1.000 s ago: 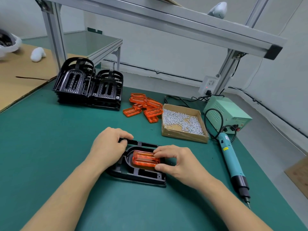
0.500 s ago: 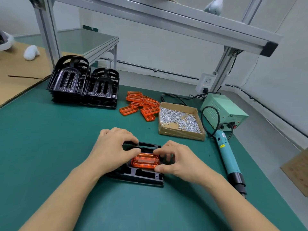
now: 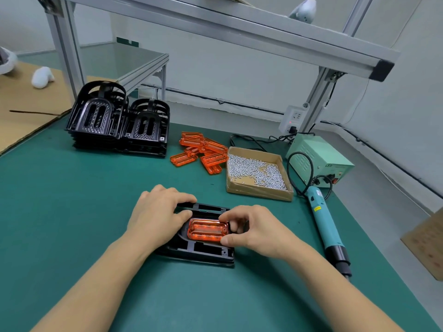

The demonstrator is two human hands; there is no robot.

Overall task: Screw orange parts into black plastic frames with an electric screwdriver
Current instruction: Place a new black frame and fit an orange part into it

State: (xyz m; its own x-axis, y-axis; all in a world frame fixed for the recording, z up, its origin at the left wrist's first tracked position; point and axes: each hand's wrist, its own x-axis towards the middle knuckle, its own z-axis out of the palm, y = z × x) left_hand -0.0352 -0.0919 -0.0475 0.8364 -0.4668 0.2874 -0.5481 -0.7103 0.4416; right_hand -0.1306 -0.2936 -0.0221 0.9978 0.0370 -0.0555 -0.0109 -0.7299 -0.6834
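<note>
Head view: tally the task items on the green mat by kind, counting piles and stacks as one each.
Frame stacks: 2
Frame being worked on: 1
Orange part in that frame: 1
Loose orange pile: 1
Screw box: 1
Screwdriver: 1
Power supply: 1
Total: 8. Pieces inside the pile and stacks overlap too much to count.

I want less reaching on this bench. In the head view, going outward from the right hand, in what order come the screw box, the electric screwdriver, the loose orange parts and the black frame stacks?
From the right hand:
1. Screw box, just behind it.
2. Electric screwdriver, to its right; nearly level with the box, too close to call.
3. Loose orange parts, behind and left.
4. Black frame stacks, far back left.
</note>
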